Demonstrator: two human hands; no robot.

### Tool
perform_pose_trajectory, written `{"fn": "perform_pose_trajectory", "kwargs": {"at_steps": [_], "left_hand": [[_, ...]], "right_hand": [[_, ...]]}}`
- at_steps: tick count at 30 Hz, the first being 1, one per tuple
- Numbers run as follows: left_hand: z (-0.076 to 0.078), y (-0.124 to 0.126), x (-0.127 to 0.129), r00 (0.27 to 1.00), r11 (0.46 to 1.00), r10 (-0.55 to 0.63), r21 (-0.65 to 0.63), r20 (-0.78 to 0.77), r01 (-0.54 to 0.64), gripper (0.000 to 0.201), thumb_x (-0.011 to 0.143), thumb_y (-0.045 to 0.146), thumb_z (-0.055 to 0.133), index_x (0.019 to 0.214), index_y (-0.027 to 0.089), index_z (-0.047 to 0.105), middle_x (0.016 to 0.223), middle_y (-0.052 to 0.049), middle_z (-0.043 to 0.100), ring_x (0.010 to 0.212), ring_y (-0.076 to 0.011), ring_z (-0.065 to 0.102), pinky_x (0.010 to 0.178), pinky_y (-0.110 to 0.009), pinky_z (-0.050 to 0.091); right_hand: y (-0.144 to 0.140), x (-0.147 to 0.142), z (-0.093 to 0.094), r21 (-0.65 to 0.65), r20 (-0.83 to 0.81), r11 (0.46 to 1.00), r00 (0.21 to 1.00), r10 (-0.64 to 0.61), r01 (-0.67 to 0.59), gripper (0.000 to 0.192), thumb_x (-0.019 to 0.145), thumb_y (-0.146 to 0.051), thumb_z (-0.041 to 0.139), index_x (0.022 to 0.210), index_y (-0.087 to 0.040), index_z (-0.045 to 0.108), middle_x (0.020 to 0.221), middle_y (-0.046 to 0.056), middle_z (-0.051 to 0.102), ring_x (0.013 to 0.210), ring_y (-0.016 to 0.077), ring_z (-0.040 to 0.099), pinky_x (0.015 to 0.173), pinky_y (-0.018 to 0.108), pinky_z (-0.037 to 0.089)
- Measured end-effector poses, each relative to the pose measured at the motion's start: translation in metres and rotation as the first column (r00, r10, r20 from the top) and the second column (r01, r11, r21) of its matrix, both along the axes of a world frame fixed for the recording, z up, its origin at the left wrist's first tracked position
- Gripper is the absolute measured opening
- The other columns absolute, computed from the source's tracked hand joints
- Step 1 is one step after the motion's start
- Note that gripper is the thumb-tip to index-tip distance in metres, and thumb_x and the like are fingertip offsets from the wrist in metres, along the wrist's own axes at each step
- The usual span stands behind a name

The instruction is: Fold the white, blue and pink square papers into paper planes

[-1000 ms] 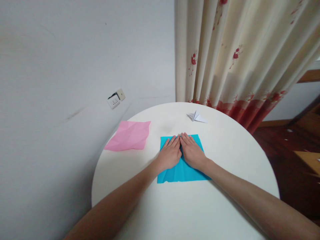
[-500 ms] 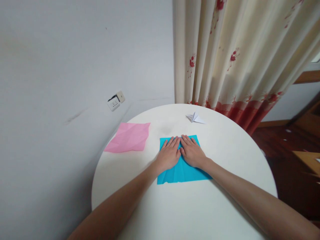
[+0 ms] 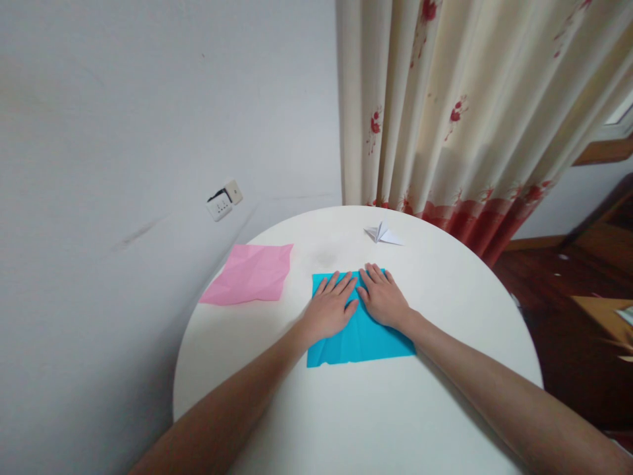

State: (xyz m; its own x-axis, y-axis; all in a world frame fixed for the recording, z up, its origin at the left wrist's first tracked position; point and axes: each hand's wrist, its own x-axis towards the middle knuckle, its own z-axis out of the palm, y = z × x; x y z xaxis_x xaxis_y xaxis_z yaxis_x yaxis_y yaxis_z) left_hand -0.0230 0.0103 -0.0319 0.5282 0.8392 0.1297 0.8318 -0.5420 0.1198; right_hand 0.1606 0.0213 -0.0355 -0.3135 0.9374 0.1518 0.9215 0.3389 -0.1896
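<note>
A creased sheet of blue paper (image 3: 359,340) lies on the round white table (image 3: 346,415). Flat on its left half rests my left hand (image 3: 330,309), fingers spread and pointing away from me. My right hand (image 3: 384,298) lies palm down on the paper's upper right part, its fingers stretched out. A narrow strip of blue shows between the two hands. Both palms hide much of the sheet's far half.
Pink crumpled paper (image 3: 250,274) lies at the table's left edge. A folded white paper piece (image 3: 382,233) sits near the far edge. Beyond stand a wall with a socket (image 3: 220,206) and a floral curtain (image 3: 435,132).
My hands have moved slightly apart, opening a gap between their fingertips. Both still lie on the blue paper. The whole view has shifted a little.
</note>
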Motion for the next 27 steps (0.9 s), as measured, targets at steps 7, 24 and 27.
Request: {"fn": "perform_pose_trajectory", "kwargs": {"at_steps": [7, 24, 27], "left_hand": [[0.006, -0.002, -0.001, 1.0, 0.999, -0.026, -0.043, -0.015, 0.025, 0.057, 0.101, 0.051, 0.025, 0.154, 0.031, 0.024, 0.162, -0.002, 0.02, 0.15, -0.0297, 0.011, 0.119, -0.056, 0.017], [0.013, -0.014, 0.004, 0.988, 0.986, -0.145, -0.08, 0.045, 0.148, 0.056, 0.102, 0.045, 0.029, 0.152, 0.021, 0.03, 0.161, -0.009, 0.022, 0.15, -0.0253, 0.016, 0.121, -0.047, 0.021], [0.011, -0.014, 0.002, 0.989, 0.986, -0.14, -0.081, 0.043, 0.143, 0.058, 0.102, 0.046, 0.027, 0.154, 0.02, 0.026, 0.162, -0.009, 0.02, 0.15, -0.0249, 0.014, 0.122, -0.046, 0.02]], "right_hand": [[0.014, 0.022, 0.005, 0.041, -0.086, 0.998, 0.995, -0.044, 0.048, 0.045, 0.102, -0.032, 0.032, 0.138, -0.016, 0.053, 0.149, 0.015, 0.045, 0.141, 0.0289, 0.036, 0.113, 0.044, 0.028], [0.026, 0.061, 0.029, -0.176, -0.351, 0.963, 0.901, -0.255, 0.204, 0.042, 0.095, -0.051, 0.045, 0.096, -0.019, 0.072, 0.087, 0.009, 0.075, 0.078, 0.0206, 0.067, 0.066, 0.027, 0.041], [0.026, 0.058, 0.026, -0.181, -0.396, 0.963, 0.882, -0.257, 0.2, 0.038, 0.092, -0.048, 0.051, 0.107, -0.019, 0.07, 0.089, 0.009, 0.075, 0.081, 0.0206, 0.069, 0.071, 0.027, 0.044]]}}
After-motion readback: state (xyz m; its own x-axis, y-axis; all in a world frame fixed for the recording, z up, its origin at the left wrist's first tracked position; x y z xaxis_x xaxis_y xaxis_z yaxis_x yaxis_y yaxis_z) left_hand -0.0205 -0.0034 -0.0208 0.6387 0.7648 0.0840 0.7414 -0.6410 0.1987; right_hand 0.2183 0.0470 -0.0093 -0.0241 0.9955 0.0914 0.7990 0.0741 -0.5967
